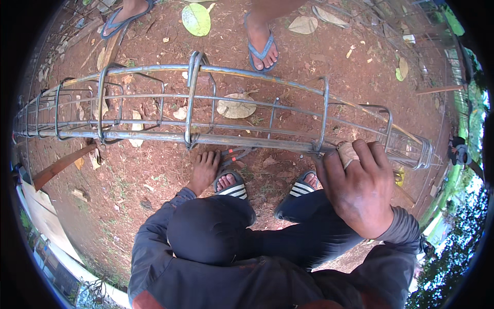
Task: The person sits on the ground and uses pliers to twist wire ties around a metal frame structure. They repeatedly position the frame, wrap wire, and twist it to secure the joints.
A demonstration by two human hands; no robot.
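A long rebar cage (247, 141) runs left to right in front of me, its bars joined by bent stirrups (193, 98). My right hand (357, 183) is closed over the near bar, right of a stirrup, with thumb and fingers by the joint. A tan wrap (347, 154) covers part of one finger. Whether a tie wire is in that grip is hidden. Below the near bar, my left hand (204, 170) is closed at the handles of pincers (235, 155) with dark arms and orange bands. The pincers are apart from the cage.
Another person's feet in flip-flops (261, 51) stand beyond the cage. Wooden pieces (64, 167) stick out beneath its left end. Dry leaves (236, 105) lie on the reddish soil. More steel mesh (396, 36) is at the far right. My sandalled feet (231, 185) are just below the near bar.
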